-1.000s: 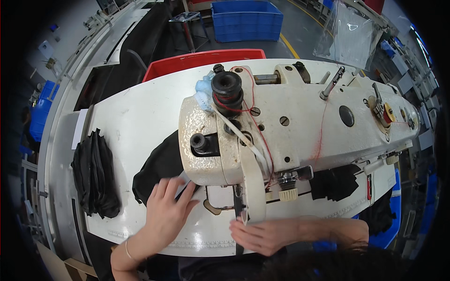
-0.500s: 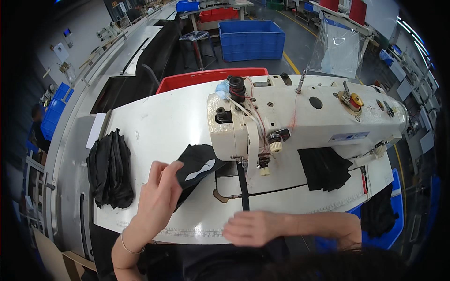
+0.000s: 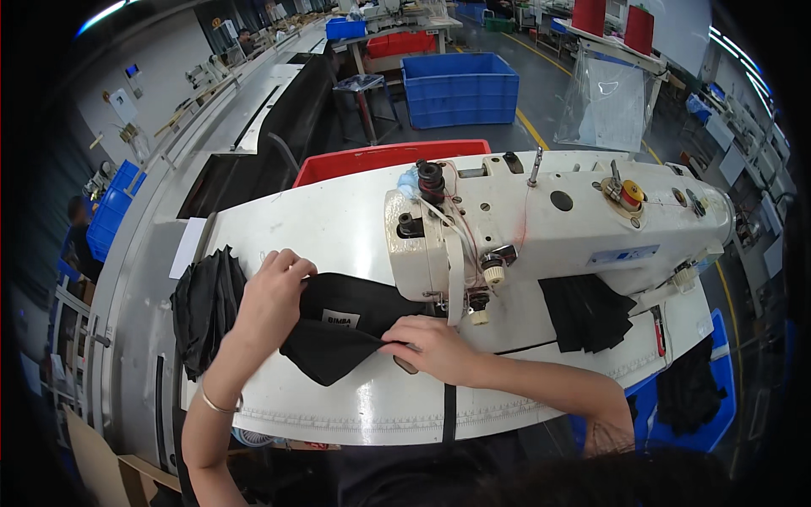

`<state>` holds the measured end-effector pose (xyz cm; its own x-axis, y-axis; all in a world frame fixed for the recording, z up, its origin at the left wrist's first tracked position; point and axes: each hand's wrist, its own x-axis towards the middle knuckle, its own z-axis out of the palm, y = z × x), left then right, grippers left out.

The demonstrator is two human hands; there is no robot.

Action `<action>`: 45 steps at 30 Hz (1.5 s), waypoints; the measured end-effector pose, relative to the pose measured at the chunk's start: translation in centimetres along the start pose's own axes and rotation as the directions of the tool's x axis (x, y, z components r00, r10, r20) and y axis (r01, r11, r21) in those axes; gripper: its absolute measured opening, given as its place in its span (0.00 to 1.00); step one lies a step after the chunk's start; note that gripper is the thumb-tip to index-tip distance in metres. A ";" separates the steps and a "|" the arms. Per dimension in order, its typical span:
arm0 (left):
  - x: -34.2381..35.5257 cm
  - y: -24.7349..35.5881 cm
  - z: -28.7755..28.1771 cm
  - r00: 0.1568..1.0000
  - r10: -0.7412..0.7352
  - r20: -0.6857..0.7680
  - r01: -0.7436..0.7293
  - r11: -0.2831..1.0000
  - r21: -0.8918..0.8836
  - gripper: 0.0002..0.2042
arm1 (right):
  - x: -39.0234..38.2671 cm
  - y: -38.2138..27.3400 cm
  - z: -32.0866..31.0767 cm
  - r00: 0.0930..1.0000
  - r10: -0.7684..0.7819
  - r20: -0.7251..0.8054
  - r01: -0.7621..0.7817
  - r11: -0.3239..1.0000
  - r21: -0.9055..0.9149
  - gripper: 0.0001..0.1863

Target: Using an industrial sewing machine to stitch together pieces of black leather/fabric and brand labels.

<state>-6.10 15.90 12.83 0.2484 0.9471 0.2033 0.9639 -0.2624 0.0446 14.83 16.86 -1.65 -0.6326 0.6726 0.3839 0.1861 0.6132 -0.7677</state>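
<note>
On the white sewing table [image 3: 338, 228] we work beside the cream sewing machine [image 3: 549, 220], with a heap of black pieces [image 3: 207, 308] at our left and another black piece [image 3: 585, 311] under the machine arm. Between our hands lies the black fabric piece [image 3: 342, 329] with its small white label. It looks light, limp and easily creased, best taken at its edges. Our left hand [image 3: 272, 291] pinches its upper left edge; our right hand [image 3: 431, 346] pinches its right corner.

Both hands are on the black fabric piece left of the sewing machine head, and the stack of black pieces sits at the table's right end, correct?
Not quite. The stack of black pieces sits at the table's left end, as the head view shows. Both hands, left hand and right hand, do hold the black fabric piece.
</note>
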 end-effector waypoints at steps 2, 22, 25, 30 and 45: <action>-1.1 1.2 2.7 0.901 0.328 -0.284 -0.258 0.931 0.259 0.14 | -0.7 0.1 -0.2 1.000 0.017 0.000 -0.017 0.998 0.063 0.10; -4.5 3.2 8.7 0.919 0.381 -0.102 -0.369 0.922 0.114 0.10 | -2.3 0.1 0.2 0.957 -0.218 -0.192 0.154 0.941 -0.303 0.12; -5.8 4.2 9.5 0.899 0.395 -0.189 -0.417 0.904 -0.097 0.17 | -3.4 -0.3 -0.3 0.980 -0.147 -0.134 0.092 0.933 -0.349 0.13; -5.4 5.7 10.4 0.871 0.346 -0.348 -0.408 0.905 -0.122 0.20 | -5.2 -2.4 -0.1 0.995 -0.081 0.065 0.101 0.910 -0.401 0.22; 0.0 3.4 12.4 0.868 0.452 -0.206 -0.478 0.873 -0.095 0.11 | -11.2 -3.6 -2.5 0.900 -0.078 0.429 0.286 0.848 -0.446 0.41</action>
<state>-1.68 17.33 0.87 0.6319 0.6649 0.3982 0.7138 -0.6994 0.0352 23.12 8.17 -1.86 -0.9065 0.3797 0.1846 0.3120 0.8971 -0.3128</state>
